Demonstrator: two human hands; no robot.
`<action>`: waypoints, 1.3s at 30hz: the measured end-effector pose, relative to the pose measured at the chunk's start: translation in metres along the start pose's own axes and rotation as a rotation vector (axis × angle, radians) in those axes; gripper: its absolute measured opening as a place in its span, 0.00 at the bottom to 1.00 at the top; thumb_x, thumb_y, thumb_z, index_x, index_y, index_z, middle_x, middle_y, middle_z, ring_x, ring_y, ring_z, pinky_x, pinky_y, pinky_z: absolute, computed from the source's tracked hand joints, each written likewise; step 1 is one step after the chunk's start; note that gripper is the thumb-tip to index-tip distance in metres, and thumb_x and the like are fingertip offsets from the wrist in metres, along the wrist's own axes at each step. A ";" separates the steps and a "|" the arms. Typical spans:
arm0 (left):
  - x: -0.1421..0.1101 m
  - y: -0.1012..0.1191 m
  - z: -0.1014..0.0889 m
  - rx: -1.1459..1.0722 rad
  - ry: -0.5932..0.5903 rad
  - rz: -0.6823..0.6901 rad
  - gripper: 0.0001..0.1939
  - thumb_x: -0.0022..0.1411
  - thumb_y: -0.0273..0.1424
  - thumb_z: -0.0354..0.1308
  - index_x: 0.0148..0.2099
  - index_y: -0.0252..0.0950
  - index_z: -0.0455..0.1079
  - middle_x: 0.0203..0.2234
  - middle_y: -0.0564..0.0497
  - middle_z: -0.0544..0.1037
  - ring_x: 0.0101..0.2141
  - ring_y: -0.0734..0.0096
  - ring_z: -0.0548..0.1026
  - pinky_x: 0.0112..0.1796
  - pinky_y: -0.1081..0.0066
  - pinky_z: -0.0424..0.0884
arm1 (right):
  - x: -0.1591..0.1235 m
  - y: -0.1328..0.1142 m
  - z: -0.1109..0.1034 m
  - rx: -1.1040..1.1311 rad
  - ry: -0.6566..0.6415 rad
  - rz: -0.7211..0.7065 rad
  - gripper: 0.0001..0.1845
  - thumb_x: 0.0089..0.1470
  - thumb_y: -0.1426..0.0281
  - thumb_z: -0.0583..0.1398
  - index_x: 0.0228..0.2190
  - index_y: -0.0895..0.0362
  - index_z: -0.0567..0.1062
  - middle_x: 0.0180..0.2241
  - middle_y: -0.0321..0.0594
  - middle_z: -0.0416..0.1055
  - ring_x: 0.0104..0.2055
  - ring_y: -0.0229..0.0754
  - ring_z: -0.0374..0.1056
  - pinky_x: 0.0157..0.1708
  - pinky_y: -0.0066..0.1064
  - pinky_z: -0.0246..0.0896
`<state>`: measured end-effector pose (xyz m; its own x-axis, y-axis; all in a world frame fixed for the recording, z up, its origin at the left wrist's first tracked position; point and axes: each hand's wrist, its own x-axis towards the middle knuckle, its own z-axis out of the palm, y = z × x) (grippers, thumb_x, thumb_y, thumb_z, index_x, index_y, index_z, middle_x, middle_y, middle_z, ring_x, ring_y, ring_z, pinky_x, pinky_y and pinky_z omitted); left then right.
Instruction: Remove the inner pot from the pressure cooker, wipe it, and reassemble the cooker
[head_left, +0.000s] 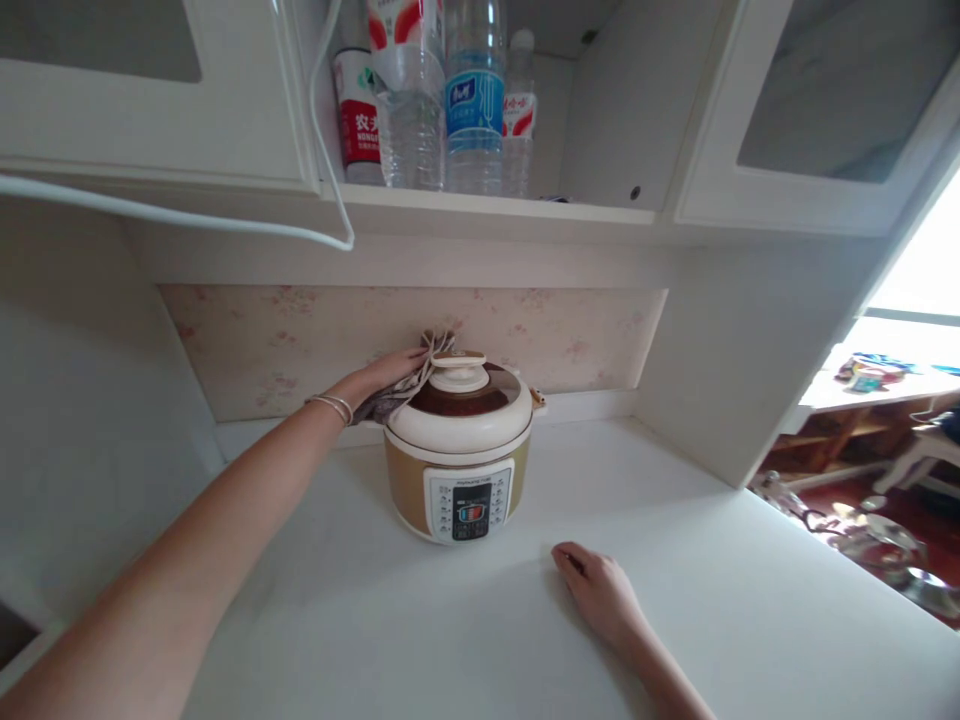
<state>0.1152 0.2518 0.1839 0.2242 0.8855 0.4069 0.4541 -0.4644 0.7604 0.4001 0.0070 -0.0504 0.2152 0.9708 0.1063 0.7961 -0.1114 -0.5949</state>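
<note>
A white and gold electric pressure cooker (401, 480) with a brown band on its lid stands on the white counter (360, 620). Its control panel faces me. My left hand (401, 368) reaches to the back left of the lid, closed on a grey-brown striped cloth (386, 402). The cloth lies against the lid's side, close to the lid handle (459, 360). Part of the left fingers is hidden by the cloth. My right hand (600, 592) rests on the counter in front and to the right of the cooker, fingers curled in, with nothing visible in them.
Above hangs an open cabinet shelf (495, 208) holding several plastic bottles (474, 110) and a red and white can (358, 120). A white cable (225, 222) dangles in front of it. Cabinet side walls stand left and right. Metal pots (885, 545) lie beyond the right edge.
</note>
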 end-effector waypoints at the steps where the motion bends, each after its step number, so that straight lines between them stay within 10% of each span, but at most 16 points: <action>1: -0.008 -0.003 -0.005 0.026 -0.048 0.006 0.21 0.55 0.45 0.59 0.46 0.38 0.75 0.47 0.44 0.77 0.51 0.54 0.71 0.53 0.62 0.63 | 0.000 0.000 0.001 -0.017 -0.007 0.004 0.20 0.59 0.58 0.47 0.34 0.48 0.78 0.31 0.38 0.77 0.34 0.46 0.73 0.34 0.31 0.60; 9: -0.094 -0.010 0.002 0.384 0.117 0.192 0.27 0.65 0.43 0.45 0.61 0.35 0.62 0.60 0.46 0.65 0.60 0.60 0.60 0.60 0.61 0.53 | -0.006 -0.010 0.001 -0.124 -0.009 -0.010 0.19 0.60 0.60 0.47 0.37 0.47 0.77 0.38 0.38 0.78 0.41 0.48 0.73 0.36 0.33 0.59; 16: -0.162 0.037 0.042 0.681 0.144 0.463 0.25 0.68 0.39 0.42 0.64 0.41 0.57 0.62 0.51 0.61 0.62 0.61 0.56 0.62 0.56 0.44 | -0.010 -0.014 0.003 -0.160 0.024 -0.060 0.18 0.60 0.62 0.47 0.36 0.46 0.76 0.38 0.36 0.77 0.40 0.47 0.73 0.35 0.32 0.59; 23: -0.125 0.083 0.075 0.789 -0.100 0.714 0.24 0.65 0.37 0.45 0.61 0.36 0.61 0.60 0.46 0.65 0.59 0.60 0.61 0.59 0.59 0.53 | -0.010 -0.009 0.004 -0.144 0.031 -0.070 0.18 0.61 0.63 0.47 0.36 0.48 0.76 0.38 0.36 0.77 0.40 0.45 0.72 0.37 0.30 0.59; 30: -0.048 0.121 0.114 0.866 -0.517 0.488 0.21 0.59 0.37 0.50 0.51 0.34 0.72 0.52 0.42 0.73 0.51 0.59 0.71 0.48 0.66 0.66 | -0.007 -0.003 0.007 -0.084 0.031 -0.044 0.17 0.60 0.62 0.49 0.35 0.49 0.77 0.35 0.36 0.77 0.37 0.42 0.72 0.35 0.27 0.57; 39: -0.077 0.109 0.112 0.832 -0.360 0.683 0.21 0.58 0.32 0.52 0.54 0.32 0.69 0.51 0.39 0.73 0.50 0.58 0.72 0.48 0.64 0.67 | -0.001 0.005 0.007 -0.014 0.049 -0.023 0.19 0.59 0.59 0.48 0.32 0.50 0.77 0.30 0.36 0.76 0.34 0.43 0.71 0.32 0.27 0.55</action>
<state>0.2436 0.1344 0.1783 0.8187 0.4653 0.3364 0.5433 -0.8172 -0.1921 0.4002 0.0073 -0.0591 0.2238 0.9615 0.1593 0.8090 -0.0922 -0.5805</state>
